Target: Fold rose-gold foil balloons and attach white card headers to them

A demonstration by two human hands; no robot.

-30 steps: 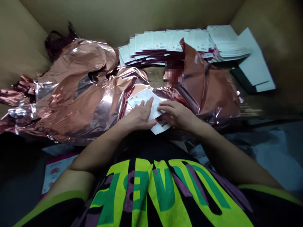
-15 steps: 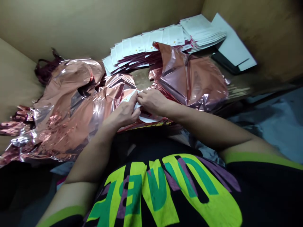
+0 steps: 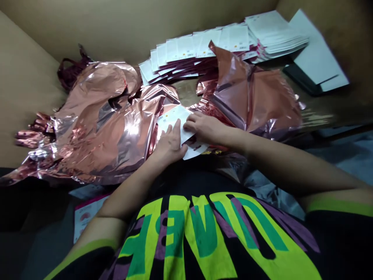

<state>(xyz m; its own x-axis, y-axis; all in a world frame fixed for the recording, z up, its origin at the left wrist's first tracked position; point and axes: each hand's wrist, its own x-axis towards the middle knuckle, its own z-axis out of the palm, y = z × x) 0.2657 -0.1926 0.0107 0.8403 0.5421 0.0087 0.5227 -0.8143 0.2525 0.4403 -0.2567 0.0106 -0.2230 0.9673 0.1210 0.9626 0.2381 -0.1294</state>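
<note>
Flattening now, both hands (image 3: 186, 136) w/ white card (image 3: 177, 118) showing again.

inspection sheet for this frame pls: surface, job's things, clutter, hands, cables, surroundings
Surface: mostly hidden under foil; a bare glossy strip shows at right.
Job's things: white card packet lying flat on the foil in front of the person.
Clutter: rose-gold foil heap at left, folded foil piece at right, fanned row of white packets at the back, white sheets far right, pink-edged packet low left.
Hands: left hand and right hand both pressed flat on the card packet.
Cables: nothing seen.
Surroundings: tan cardboard walls on three sides.
</note>
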